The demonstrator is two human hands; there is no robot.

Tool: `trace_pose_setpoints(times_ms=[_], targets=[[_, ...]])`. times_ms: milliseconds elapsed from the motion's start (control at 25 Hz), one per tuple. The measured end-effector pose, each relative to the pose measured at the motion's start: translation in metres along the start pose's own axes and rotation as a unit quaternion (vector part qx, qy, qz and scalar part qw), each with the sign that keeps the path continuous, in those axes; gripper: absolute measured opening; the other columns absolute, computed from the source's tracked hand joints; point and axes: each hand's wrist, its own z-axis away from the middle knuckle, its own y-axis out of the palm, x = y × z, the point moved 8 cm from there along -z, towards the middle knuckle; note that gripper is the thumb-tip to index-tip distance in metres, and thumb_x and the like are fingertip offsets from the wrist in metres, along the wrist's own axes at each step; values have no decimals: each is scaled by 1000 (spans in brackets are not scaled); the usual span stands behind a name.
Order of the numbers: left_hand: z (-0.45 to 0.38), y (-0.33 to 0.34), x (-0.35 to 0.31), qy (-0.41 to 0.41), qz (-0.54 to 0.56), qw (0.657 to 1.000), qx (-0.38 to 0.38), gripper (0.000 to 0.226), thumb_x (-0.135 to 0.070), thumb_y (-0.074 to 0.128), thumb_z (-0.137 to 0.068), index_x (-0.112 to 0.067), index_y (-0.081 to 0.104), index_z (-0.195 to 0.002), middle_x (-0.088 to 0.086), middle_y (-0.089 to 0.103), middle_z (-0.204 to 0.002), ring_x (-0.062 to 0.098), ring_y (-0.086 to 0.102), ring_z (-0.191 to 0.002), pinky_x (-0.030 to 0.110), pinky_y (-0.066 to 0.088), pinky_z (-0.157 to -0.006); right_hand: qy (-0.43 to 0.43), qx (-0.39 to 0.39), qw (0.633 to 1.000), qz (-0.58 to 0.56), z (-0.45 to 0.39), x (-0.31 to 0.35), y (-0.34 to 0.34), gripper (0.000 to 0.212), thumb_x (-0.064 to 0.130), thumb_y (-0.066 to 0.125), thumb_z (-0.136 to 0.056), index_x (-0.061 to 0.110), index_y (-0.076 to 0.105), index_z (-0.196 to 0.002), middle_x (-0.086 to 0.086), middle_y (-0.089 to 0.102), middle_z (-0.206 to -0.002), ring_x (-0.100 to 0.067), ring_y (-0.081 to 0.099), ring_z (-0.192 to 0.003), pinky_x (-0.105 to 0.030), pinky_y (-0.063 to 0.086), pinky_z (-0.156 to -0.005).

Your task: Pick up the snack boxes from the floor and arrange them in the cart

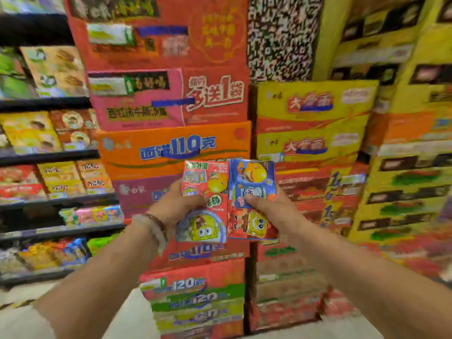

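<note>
I hold two snack boxes upright side by side at chest height in front of a wall of cartons. My left hand grips the red snack box with a yellow cartoon sponge printed low on it. My right hand grips the blue-topped snack box, thumb across its front. The two boxes touch along their inner edges. No cart is in view.
Stacked red, orange and yellow cartons fill the space ahead, from the floor up. Dark shelves with packaged snacks run along the left. More yellow cartons stand at the right. A pale floor shows below my forearms.
</note>
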Motion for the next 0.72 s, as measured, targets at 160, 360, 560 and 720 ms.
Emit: trace_pose_setpoints(times_ms=[160, 360, 560, 720], targets=[[-16, 141, -57, 17, 6, 995, 102, 70, -14, 78, -61, -6, 47, -124, 26, 65, -112, 39, 67, -89, 51, 57, -79, -42, -90, 995, 18, 38, 64, -139, 88, 51, 88, -49, 34, 46, -124, -1, 67, -119, -27, 66, -106, -53, 49, -96], [-8, 365, -95, 24, 22, 974, 225, 76, -20, 84, -63, -16, 41, -125, 21, 66, -110, 38, 68, -88, 57, 55, -79, -92, -217, 971, 46, 134, 110, -341, 78, 45, 85, -59, 30, 45, -125, 1, 66, -117, -23, 64, -108, -49, 46, -101], [41, 600, -108, 21, 61, 935, 349, 60, -1, 70, -77, -12, 39, -127, 18, 66, -101, 30, 68, -71, 39, 58, -61, -103, -314, 943, 46, 251, 122, -525, 53, 21, 76, -78, 19, 48, -123, -9, 71, -111, -28, 71, -94, -48, 57, -83], [70, 741, -106, -2, 56, 903, 426, 61, -2, 70, -78, -12, 38, -128, 16, 66, -99, 29, 69, -72, 37, 58, -56, -97, -403, 909, 36, 321, 122, -635, 43, 15, 73, -80, 21, 48, -113, -9, 71, -104, -25, 73, -85, -44, 60, -76]])
